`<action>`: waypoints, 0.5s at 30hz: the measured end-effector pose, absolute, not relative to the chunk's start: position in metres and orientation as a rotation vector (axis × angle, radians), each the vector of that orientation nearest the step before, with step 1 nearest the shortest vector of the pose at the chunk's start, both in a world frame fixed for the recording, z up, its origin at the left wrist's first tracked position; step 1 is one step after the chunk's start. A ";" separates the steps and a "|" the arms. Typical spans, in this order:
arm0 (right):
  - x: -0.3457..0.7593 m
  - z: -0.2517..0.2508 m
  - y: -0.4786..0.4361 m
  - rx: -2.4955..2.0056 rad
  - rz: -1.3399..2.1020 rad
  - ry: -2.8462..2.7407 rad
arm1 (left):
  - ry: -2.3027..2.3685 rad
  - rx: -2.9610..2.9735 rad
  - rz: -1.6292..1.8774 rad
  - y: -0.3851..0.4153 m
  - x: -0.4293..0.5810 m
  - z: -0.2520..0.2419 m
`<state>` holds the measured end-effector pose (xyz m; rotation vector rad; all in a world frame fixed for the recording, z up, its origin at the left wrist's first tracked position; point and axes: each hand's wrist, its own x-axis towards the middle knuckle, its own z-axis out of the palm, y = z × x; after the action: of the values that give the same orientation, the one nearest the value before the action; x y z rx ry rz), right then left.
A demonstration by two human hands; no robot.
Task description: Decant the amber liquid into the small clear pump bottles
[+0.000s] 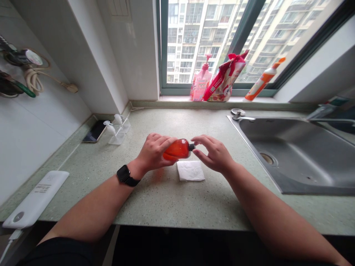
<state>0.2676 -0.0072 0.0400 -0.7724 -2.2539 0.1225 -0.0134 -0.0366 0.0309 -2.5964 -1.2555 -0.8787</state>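
Observation:
My left hand (154, 151) is wrapped round a small clear bottle of orange-red liquid (177, 149), held on its side just above the green speckled counter (155, 199). A black watch sits on that wrist. My right hand (215, 154) reaches in from the right, its thumb and fingertips pinched at the bottle's dark cap (192, 147). Directly under the bottle's neck a folded white tissue (190, 170) lies flat on the counter.
A steel sink (294, 155) fills the right side. On the window ledge stand a pink pump bottle (201, 79), a red refill pouch (226, 79) and an orange-and-white bottle (263, 79). A phone (95, 132), small clear spray bottles (116, 127) and a white power bank (36, 199) lie at left.

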 end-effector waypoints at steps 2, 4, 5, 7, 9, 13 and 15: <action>0.266 0.041 -0.009 -0.714 0.146 -2.262 | -1.245 -2.583 -0.886 -0.036 -0.014 0.031; 0.265 0.042 -0.011 -0.681 0.143 -2.273 | -1.227 -2.575 -0.885 -0.036 -0.015 0.031; 0.264 0.042 -0.011 -0.682 0.130 -2.273 | -1.219 -2.571 -0.884 -0.035 -0.015 0.030; 0.263 0.041 -0.010 -0.706 0.089 -2.267 | -1.202 -2.564 -0.886 -0.035 -0.016 0.030; 0.263 0.040 -0.009 -0.736 0.042 -2.271 | -1.194 -2.558 -0.883 -0.035 -0.016 0.030; 0.261 0.040 -0.011 -0.810 0.003 -2.302 | -1.196 -2.556 -0.863 -0.035 -0.017 0.029; 0.258 0.040 -0.014 -0.859 -0.032 -2.311 | -1.200 -2.560 -0.857 -0.035 -0.017 0.029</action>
<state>0.2584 -0.0139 0.0400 -0.8590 -2.3109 -0.0320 -0.0173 -0.0347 0.0294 -2.5597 -1.2003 -0.8575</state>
